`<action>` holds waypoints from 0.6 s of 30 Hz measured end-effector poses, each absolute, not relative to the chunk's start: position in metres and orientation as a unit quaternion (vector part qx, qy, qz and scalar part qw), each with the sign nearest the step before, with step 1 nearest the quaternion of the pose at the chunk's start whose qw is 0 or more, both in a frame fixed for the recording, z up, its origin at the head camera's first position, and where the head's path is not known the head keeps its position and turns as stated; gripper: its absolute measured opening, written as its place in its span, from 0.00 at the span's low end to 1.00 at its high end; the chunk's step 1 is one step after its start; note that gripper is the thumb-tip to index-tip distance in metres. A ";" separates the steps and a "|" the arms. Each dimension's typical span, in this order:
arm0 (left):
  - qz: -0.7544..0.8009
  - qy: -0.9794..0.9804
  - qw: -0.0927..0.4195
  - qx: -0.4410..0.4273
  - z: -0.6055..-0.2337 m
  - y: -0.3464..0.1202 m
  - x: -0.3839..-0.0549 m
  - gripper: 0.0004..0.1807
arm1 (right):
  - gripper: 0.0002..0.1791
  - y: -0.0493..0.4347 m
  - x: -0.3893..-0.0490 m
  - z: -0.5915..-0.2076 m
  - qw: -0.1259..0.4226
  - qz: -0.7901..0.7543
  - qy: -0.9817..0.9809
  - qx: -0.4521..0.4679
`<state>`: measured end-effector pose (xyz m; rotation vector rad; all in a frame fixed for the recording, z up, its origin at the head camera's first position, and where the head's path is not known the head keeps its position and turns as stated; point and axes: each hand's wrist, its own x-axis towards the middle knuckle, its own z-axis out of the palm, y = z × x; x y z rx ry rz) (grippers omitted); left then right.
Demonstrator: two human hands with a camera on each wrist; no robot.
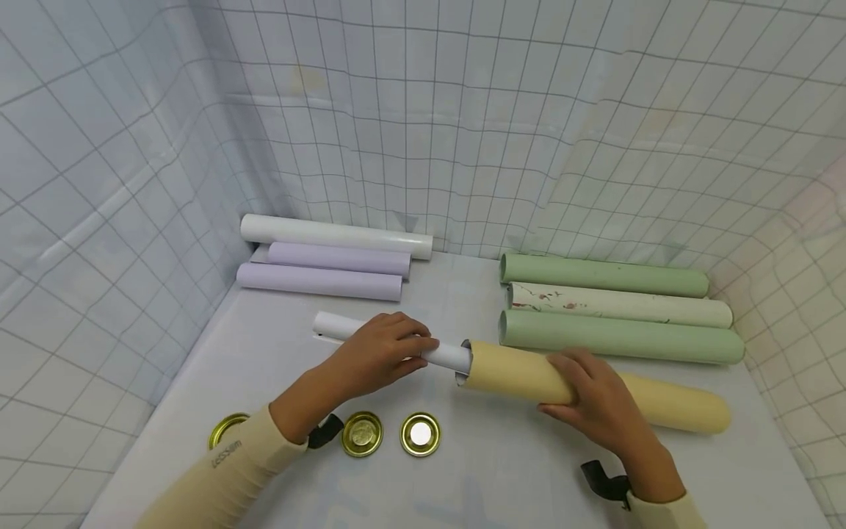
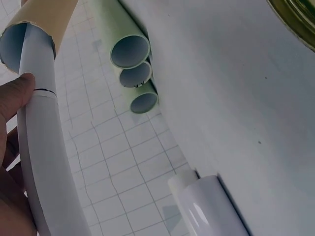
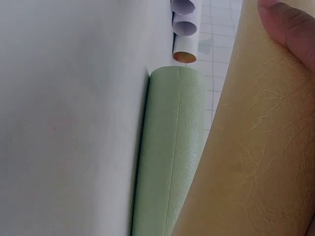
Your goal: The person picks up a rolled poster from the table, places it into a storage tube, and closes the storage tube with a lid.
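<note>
A thin white paper roll (image 1: pixel 449 357) runs across the middle of the table, its right end inside the open end of a wider yellow tube (image 1: pixel 509 371). My left hand (image 1: pixel 380 354) grips the white roll between thumb and fingers, a short way from the tube's mouth. In the left wrist view the thumb lies on the white roll (image 2: pixel 49 147), close to a dark mark, and the yellow tube (image 2: pixel 54 14) surrounds its far end. With my right hand (image 1: pixel 595 400) I hold the yellow tube around its middle; the right wrist view shows its creased surface (image 3: pixel 246 147).
Behind on the right lie two green tubes (image 1: pixel 621 338) and a flower-patterned white tube (image 1: pixel 621 305). Back left are two lilac tubes (image 1: pixel 317 281) and a glossy white one (image 1: pixel 337 233). Gold round lids (image 1: pixel 362 433) sit near the front. Grid-patterned sheeting (image 1: pixel 396 110) surrounds the table.
</note>
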<state>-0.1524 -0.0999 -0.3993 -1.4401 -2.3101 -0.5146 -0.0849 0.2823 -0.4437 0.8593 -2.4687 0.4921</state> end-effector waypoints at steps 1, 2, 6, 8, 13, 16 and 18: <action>-0.180 -0.818 0.186 -0.513 -0.399 -0.098 -0.152 0.18 | 0.42 0.282 -0.085 -0.444 0.242 0.179 -0.900 0.314; -0.178 -0.817 0.187 -0.515 -0.398 -0.095 -0.151 0.18 | 0.42 0.281 -0.085 -0.444 0.246 0.177 -0.900 0.314; -0.167 -0.812 0.194 -0.525 -0.398 -0.087 -0.148 0.17 | 0.42 0.279 -0.085 -0.445 0.259 0.177 -0.894 0.318; -0.163 -0.809 0.195 -0.530 -0.398 -0.084 -0.146 0.16 | 0.42 0.278 -0.085 -0.445 0.257 0.178 -0.895 0.319; -0.158 -0.805 0.193 -0.539 -0.401 -0.082 -0.143 0.15 | 0.42 0.276 -0.083 -0.445 0.250 0.180 -0.897 0.318; -0.154 -0.809 0.193 -0.534 -0.401 -0.086 -0.142 0.16 | 0.42 0.275 -0.082 -0.444 0.253 0.181 -0.896 0.317; -0.153 -0.813 0.197 -0.527 -0.401 -0.093 -0.142 0.17 | 0.42 0.275 -0.082 -0.444 0.258 0.181 -0.894 0.318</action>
